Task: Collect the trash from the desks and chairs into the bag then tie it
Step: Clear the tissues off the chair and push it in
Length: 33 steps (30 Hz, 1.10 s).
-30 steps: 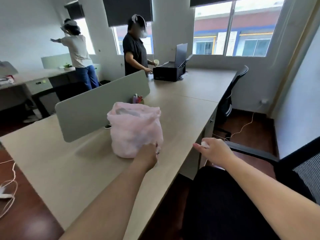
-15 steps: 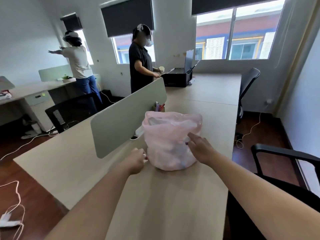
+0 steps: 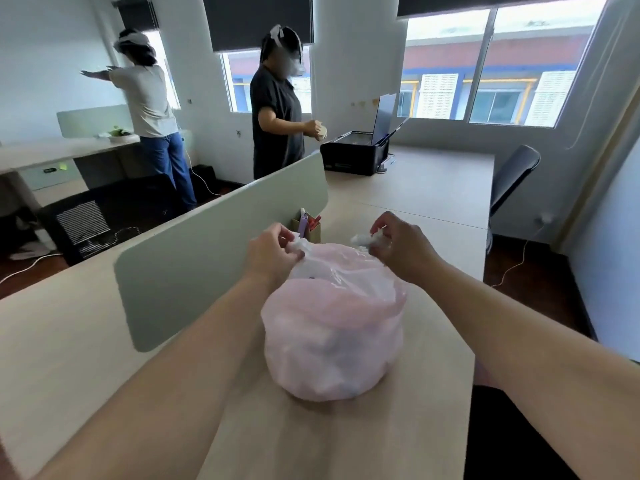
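Note:
A full, pale pink plastic bag (image 3: 332, 327) stands on the light wooden desk (image 3: 86, 358) right in front of me. My left hand (image 3: 273, 254) pinches the bag's left top edge, which is bunched into a white twist. My right hand (image 3: 401, 247) grips the right top edge the same way. Both hands are above the bag's mouth, a little apart from each other. Crumpled light-coloured stuff shows dimly through the plastic.
A grey-green divider panel (image 3: 214, 237) runs along the desk's left. A small pen holder (image 3: 308, 225) stands behind the bag, a black printer (image 3: 356, 154) farther back. Black chairs stand at the right (image 3: 512, 174) and left (image 3: 104, 216). Two people stand beyond the divider.
My right hand came over from the chair side with a white scrap to the bag. Both hands then rose from the bag's sides to its top edges and took hold of them.

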Motion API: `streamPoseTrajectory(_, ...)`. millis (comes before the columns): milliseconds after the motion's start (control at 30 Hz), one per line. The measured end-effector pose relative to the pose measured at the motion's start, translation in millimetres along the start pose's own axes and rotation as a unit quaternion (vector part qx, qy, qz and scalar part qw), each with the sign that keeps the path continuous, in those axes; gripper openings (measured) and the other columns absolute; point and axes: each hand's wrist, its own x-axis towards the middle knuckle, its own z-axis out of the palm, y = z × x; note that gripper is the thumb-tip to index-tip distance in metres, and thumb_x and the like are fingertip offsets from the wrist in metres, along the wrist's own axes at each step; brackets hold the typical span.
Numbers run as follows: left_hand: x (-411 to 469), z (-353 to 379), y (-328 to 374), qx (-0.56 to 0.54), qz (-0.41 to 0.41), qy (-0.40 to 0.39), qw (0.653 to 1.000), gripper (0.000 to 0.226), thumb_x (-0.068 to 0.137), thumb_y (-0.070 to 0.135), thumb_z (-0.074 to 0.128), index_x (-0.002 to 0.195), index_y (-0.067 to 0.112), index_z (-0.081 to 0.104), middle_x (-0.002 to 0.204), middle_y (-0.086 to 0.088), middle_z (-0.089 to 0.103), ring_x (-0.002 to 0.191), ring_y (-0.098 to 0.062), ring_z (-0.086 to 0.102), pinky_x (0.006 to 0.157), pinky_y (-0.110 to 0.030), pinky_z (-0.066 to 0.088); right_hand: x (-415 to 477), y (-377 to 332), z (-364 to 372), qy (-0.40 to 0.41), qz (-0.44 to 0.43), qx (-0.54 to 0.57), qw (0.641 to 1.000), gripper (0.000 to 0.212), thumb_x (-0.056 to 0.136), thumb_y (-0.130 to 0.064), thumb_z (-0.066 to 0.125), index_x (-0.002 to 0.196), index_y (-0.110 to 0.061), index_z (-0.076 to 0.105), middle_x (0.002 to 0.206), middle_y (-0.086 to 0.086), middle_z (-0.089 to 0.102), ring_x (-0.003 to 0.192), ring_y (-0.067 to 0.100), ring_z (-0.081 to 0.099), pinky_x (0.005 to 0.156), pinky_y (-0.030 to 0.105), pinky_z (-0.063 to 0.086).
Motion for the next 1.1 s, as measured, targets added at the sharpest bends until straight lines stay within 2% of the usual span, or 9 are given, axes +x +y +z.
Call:
streamPoseTrajectory(100, 27, 37, -5, 0.044, -0.011, -0.016, 0.999, 0.02, 0.077, 0.018, 0.072, 0.088, 0.02, 0.056, 0.093, -0.003, 0.067, 0.084, -0.024, 0.061, 0.074, -0.027, 0.045, 23, 20, 16, -0.062, -0.021, -0.081, 0.995, 0.025, 0.082, -0.025, 0.066, 0.104, -0.019, 0.059, 0.101, 0.003, 0.068, 0.096, 0.029, 0.06, 0.09, 0.034, 0.04)
streamPoseTrajectory(167, 33, 55, -14, 0.093, -0.035, -0.057, 0.993, 0.023, 0.08, 0.024, 0.07, 0.099, 0.018, 0.058, 0.107, -0.003, 0.065, 0.092, -0.022, 0.059, 0.076, -0.026, 0.044, 30, 34, 28, -0.135, -0.035, -0.148, 0.979, 0.036, 0.082, -0.033, 0.068, 0.115, -0.024, 0.057, 0.121, -0.001, 0.064, 0.116, 0.023, 0.054, 0.112, 0.04, 0.025)
streamPoseTrajectory(233, 33, 68, -20, 0.131, -0.053, -0.125, 0.982, 0.039, 0.085, 0.032, 0.066, 0.119, 0.02, 0.053, 0.122, -0.001, 0.058, 0.11, -0.023, 0.056, 0.086, -0.028, 0.043, 35, 46, 36, -0.188, -0.04, -0.175, 0.966, 0.046, 0.082, -0.037, 0.068, 0.125, -0.027, 0.052, 0.135, -0.003, 0.054, 0.133, 0.019, 0.041, 0.118, 0.048, 0.009)
streamPoseTrajectory(300, 29, 71, -20, 0.162, -0.053, -0.131, 0.977, 0.044, 0.086, 0.036, 0.062, 0.126, 0.024, 0.05, 0.129, -0.004, 0.055, 0.12, -0.025, 0.05, 0.094, -0.032, 0.043, 38, 54, 36, -0.172, -0.038, -0.161, 0.971, 0.043, 0.084, -0.035, 0.066, 0.125, -0.027, 0.052, 0.138, 0.0, 0.051, 0.136, 0.02, 0.036, 0.118, 0.05, 0.011)
streamPoseTrajectory(600, 3, 21, 12, 0.152, -0.007, -0.099, 0.983, 0.031, 0.086, 0.026, 0.062, 0.116, 0.017, 0.059, 0.127, -0.011, 0.055, 0.119, -0.029, 0.049, 0.099, -0.035, 0.041, 3, 38, -12, -0.063, -0.001, -0.075, 0.995, 0.028, 0.088, -0.027, 0.06, 0.116, -0.024, 0.059, 0.136, 0.0, 0.051, 0.127, 0.024, 0.043, 0.107, 0.04, 0.035)
streamPoseTrajectory(700, -25, 11, 36, 0.145, 0.045, -0.105, 0.983, 0.032, 0.087, 0.026, 0.061, 0.117, 0.016, 0.06, 0.129, -0.011, 0.056, 0.122, -0.03, 0.049, 0.103, -0.035, 0.038, -37, 30, -45, -0.031, 0.022, -0.057, 0.998, 0.027, 0.089, -0.026, 0.059, 0.116, -0.023, 0.06, 0.132, 0.001, 0.054, 0.123, 0.022, 0.046, 0.092, 0.03, 0.039)
streamPoseTrajectory(900, -84, 27, 99, 0.119, 0.14, -0.156, 0.97, 0.03, 0.087, 0.028, 0.061, 0.115, 0.018, 0.061, 0.124, -0.006, 0.059, 0.123, -0.023, 0.049, 0.106, -0.035, 0.028, -129, 37, -124, 0.014, 0.092, -0.076, 0.993, 0.025, 0.088, -0.025, 0.06, 0.113, -0.02, 0.063, 0.115, 0.001, 0.058, 0.11, 0.022, 0.057, 0.083, 0.025, 0.04)
streamPoseTrajectory(1000, -110, 49, 143, 0.098, 0.185, -0.196, 0.958, 0.03, 0.086, 0.027, 0.063, 0.115, 0.017, 0.062, 0.123, -0.006, 0.06, 0.115, -0.023, 0.053, 0.097, -0.031, 0.037, -178, 52, -175, 0.049, 0.139, -0.095, 0.984, 0.023, 0.086, -0.022, 0.061, 0.109, -0.018, 0.065, 0.113, 0.001, 0.063, 0.106, 0.02, 0.058, 0.083, 0.023, 0.039)
streamPoseTrajectory(1100, -144, 86, 197, 0.086, 0.236, -0.248, 0.936, 0.03, 0.086, 0.028, 0.063, 0.115, 0.019, 0.06, 0.124, -0.006, 0.057, 0.114, -0.024, 0.053, 0.096, -0.032, 0.042, -240, 80, -236, 0.131, 0.196, -0.109, 0.966, 0.009, 0.085, -0.016, 0.06, 0.089, -0.021, 0.067, 0.09, -0.001, 0.067, 0.088, 0.018, 0.06, 0.076, 0.022, 0.041)
